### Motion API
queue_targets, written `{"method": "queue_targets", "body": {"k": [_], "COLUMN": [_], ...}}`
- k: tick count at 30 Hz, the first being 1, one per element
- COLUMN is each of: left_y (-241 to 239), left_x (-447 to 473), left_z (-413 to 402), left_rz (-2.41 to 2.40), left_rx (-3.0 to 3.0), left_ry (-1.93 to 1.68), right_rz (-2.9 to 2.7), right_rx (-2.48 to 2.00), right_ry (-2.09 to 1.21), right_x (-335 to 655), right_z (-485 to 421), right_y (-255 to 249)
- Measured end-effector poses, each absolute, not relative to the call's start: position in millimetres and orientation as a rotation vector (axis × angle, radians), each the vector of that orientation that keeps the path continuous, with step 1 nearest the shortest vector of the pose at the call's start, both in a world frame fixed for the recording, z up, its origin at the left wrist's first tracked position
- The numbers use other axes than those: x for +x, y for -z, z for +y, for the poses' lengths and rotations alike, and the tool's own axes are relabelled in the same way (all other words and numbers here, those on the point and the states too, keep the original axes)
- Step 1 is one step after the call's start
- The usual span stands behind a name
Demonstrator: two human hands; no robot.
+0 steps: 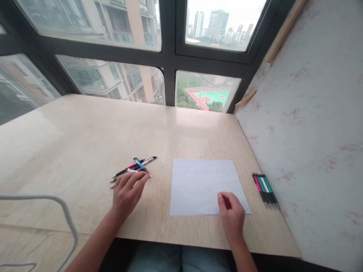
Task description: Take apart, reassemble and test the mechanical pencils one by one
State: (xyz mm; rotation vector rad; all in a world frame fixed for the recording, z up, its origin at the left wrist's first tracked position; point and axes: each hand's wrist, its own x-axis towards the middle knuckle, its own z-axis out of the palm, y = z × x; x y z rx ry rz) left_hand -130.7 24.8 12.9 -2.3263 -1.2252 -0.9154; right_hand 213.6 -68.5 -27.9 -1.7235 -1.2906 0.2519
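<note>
Over a loose pile of pens on the left, my left hand (128,192) has its fingers bent and the tips of thumb and forefinger closed at the lower end of a blue pen (139,164). Other pens in the pile are black, pink and white, crossing each other, and my fingers partly hide them. My right hand (232,214) is curled on the lower right part of a white sheet of paper (193,194), thumb against the forefinger, with nothing showing in it. Lines of small writing run across the top of the sheet.
Against the wall (319,158) at the right lies a row of several pens (265,189) in pink, green, white and black. A white cable (65,211) loops at the lower left. Windows with dark frames (169,55) stand behind the wooden table (78,147).
</note>
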Motion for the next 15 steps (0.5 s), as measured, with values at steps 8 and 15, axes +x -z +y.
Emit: {"method": "queue_targets", "body": {"k": [8, 15], "left_y": [-28, -22], "left_x": [-59, -14], "left_z": [-15, -27], "left_rz": [-1.122, -1.045], "left_rx": [-2.591, -2.875], "left_ry": [1.121, 1.173], "right_rz": [-1.315, -1.434], "right_rx": [-1.540, -1.352], "right_ry": [-0.679, -0.914], "right_x": [168, 148], "right_z": [-72, -64], "right_y": [-1, -18]}}
